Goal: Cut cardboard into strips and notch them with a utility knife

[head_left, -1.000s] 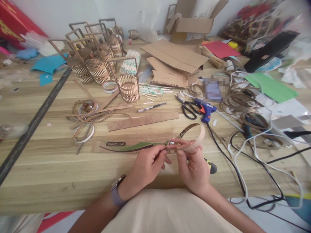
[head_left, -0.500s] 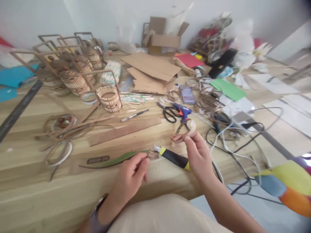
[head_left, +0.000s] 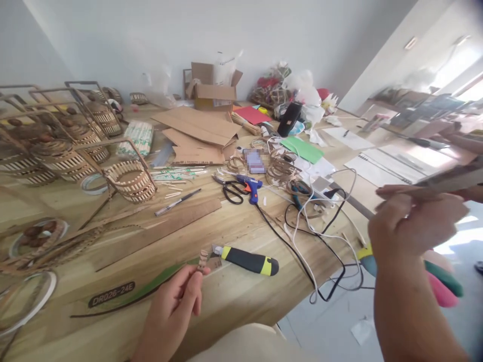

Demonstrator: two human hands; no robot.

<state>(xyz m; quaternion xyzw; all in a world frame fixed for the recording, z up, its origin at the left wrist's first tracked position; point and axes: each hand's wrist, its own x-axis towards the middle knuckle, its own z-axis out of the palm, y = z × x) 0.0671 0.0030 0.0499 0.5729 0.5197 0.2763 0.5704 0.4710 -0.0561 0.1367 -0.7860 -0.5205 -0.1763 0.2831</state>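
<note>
My left hand (head_left: 171, 304) is closed in a pinch on small light-brown pieces (head_left: 203, 258), perhaps bits of cardboard. It rests low over a green-printed strip marked DR026-24E. Just right of its fingertips lies a black and yellow utility knife (head_left: 247, 260), blade toward the hand. My right hand (head_left: 413, 223) is raised at the far right, past the cables, its fingers curled and smeared by motion. A long flat blurred object (head_left: 449, 178) runs along its top; what the fingers hold cannot be made out.
A blue glue gun (head_left: 252, 188), black scissors (head_left: 234, 192) and a pen (head_left: 177, 202) lie mid-table. Small stick baskets (head_left: 130, 181) stand at left. Cardboard sheets (head_left: 199, 125) and a box (head_left: 215, 93) are behind. Tangled cables (head_left: 302, 251) hang over the right table edge.
The view has turned right. My right hand has swung from beside the knife, where it held a curled brown strip, to the far right. My left hand keeps its pinch.
</note>
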